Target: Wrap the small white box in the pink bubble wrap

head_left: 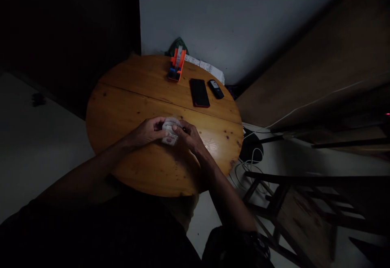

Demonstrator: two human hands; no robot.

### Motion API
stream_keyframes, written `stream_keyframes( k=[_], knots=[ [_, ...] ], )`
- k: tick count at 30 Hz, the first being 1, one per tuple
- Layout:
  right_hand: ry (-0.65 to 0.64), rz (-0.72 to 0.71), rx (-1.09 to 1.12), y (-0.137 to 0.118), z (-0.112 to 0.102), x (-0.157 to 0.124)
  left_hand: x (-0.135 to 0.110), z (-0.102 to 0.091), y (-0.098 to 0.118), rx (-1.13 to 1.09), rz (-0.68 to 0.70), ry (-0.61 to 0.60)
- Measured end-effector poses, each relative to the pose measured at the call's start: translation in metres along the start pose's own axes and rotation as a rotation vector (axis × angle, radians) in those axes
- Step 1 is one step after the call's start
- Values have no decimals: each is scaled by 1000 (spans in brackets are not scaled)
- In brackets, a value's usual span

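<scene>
Over the middle of the round wooden table (128, 97), a small pale, clear-looking packet (171, 134) with faint reddish print is held between both hands; the dim light hides its exact kind. My left hand (151, 130) grips its left side, thumb towards me. On the right side, my right hand (189, 135) holds it, with the thumb lying on its face. Beyond the hands a black phone (199, 92) lies flat, and a small dark handset (216, 89) with buttons is beside it.
An orange tape dispenser (177, 64) with a tape roll stands near the far edge. Behind it are a dark green bag (177, 43) and a printed white sheet or box (210, 70) by the wall. To the right are a wooden chair (304, 215) and loose cables (251, 164).
</scene>
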State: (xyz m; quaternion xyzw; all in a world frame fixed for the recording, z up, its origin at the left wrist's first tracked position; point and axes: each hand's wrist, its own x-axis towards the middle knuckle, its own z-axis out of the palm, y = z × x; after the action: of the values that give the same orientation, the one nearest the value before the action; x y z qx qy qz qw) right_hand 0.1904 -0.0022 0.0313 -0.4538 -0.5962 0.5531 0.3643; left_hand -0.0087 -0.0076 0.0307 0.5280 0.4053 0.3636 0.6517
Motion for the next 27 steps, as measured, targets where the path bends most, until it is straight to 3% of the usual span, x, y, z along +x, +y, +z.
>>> stream_keyframes(
  k=[5, 10, 15, 20, 27],
  knots=[
    [92, -13, 94, 10, 2, 2, 6, 4, 2, -10, -25, 74],
    [183, 8, 215, 17, 3, 24, 13, 5, 0, -11, -23, 102],
    [291, -79, 160, 18, 7, 36, 20, 6, -14, -21, 74, 186],
    [334, -222, -84, 20, 7, 28, 25, 9, -28, 68, 185, 304],
    [240, -411, -683, 9, 7, 11, 31, 7, -36, 339, 207, 386]
  ],
)
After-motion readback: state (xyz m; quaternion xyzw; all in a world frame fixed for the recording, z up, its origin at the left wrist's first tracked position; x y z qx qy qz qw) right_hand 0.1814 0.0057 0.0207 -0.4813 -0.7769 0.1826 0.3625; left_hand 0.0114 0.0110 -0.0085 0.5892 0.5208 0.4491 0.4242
